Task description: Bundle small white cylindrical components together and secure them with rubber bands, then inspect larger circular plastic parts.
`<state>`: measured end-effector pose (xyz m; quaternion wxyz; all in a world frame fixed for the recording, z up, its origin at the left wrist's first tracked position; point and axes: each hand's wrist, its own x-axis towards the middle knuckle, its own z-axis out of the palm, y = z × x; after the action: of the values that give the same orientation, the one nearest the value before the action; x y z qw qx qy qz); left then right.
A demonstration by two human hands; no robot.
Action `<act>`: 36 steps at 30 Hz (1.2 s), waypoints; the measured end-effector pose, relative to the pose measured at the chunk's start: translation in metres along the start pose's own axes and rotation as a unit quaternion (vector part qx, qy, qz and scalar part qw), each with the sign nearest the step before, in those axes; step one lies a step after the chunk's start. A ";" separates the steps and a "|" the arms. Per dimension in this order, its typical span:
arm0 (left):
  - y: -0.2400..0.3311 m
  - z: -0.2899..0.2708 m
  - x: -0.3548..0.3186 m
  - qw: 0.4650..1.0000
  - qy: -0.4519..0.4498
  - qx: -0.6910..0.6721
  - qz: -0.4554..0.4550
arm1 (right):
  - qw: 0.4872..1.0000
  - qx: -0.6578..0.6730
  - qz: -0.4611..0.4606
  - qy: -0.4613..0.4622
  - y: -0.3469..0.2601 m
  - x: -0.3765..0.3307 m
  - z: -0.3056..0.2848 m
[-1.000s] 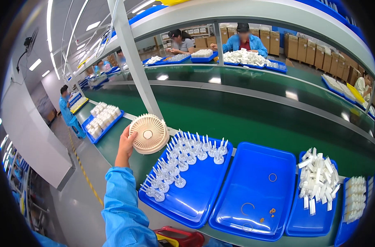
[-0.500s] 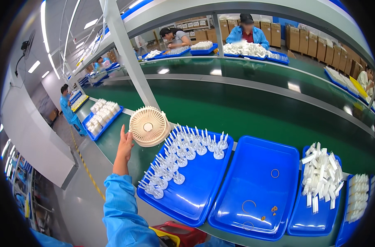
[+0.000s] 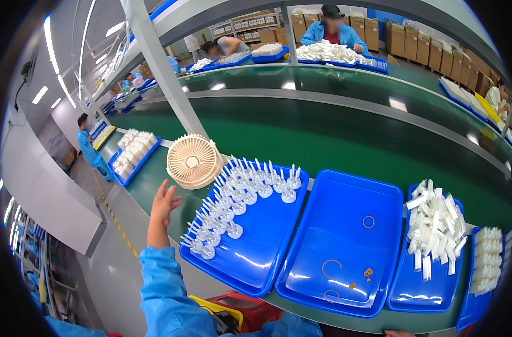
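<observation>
The left hand [image 3: 165, 205] is empty, its fingers spread apart, just short of the cream fan [image 3: 192, 162] at its 1 o'clock. The fan rests on the green tabletop [image 3: 152, 174], grille toward the viewer, at the foot of a pale post [image 3: 180, 95]; its broad round body presumably gives it a steady seat there.

At the fan's 4 to 5 o'clock, a blue tray [image 3: 256, 253] carries clear stemmed parts [image 3: 239, 206], set upright in close rows, probably to keep the stems from tangling. Further toward 4 o'clock, a second tray [image 3: 340, 236] holds thin rings [image 3: 368, 222] and small brown bits [image 3: 368, 272]; beyond it lies a loose heap of white strips [image 3: 435, 230]. At 9 o'clock, another tray holds white blocks [image 3: 135, 153].

The fan's underside is hidden, and the tray at far right is partly lost to the dark rim. The right hand [image 3: 399, 333] appears to be the sliver cut off at the lower edge; its grip cannot be told.
</observation>
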<state>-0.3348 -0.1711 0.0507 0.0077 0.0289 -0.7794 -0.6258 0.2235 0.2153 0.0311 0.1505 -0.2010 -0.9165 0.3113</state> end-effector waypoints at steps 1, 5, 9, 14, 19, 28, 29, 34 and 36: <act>0.004 0.000 -0.015 0.999 0.028 -0.011 0.035 | 1.000 0.010 0.003 0.004 0.001 -0.001 0.000; 0.016 0.013 -0.103 0.959 0.096 0.113 0.243 | 0.992 0.098 0.082 -0.004 -0.009 0.002 -0.011; 0.041 0.056 -0.193 0.833 0.001 0.436 0.340 | 0.973 0.213 0.084 -0.017 -0.016 0.012 -0.032; 0.033 0.063 -0.196 0.717 0.060 0.615 0.322 | 0.994 0.036 -0.088 0.046 -0.005 0.061 -0.073; 0.038 0.075 -0.211 0.691 0.125 0.579 0.414 | 0.984 -0.045 -0.141 0.099 0.011 0.117 -0.085; 0.010 0.068 -0.191 0.754 0.038 0.612 0.236 | 0.949 -0.312 0.024 -0.042 0.050 0.147 -0.064; 0.011 0.068 -0.190 0.746 0.039 0.621 0.237 | 0.948 -0.317 0.008 -0.040 0.057 0.144 -0.057; 0.001 0.057 -0.173 0.765 0.036 0.585 0.268 | 0.940 -0.333 -0.077 0.016 0.056 0.126 -0.054; 0.008 0.045 -0.180 0.829 0.015 0.495 0.259 | 0.958 -0.284 -0.023 0.023 0.062 0.114 -0.053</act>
<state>-0.1571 -0.1158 0.0532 0.1658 -0.1647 -0.9634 -0.1310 0.1621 0.3397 0.0492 0.1151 -0.2211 -0.9680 0.0300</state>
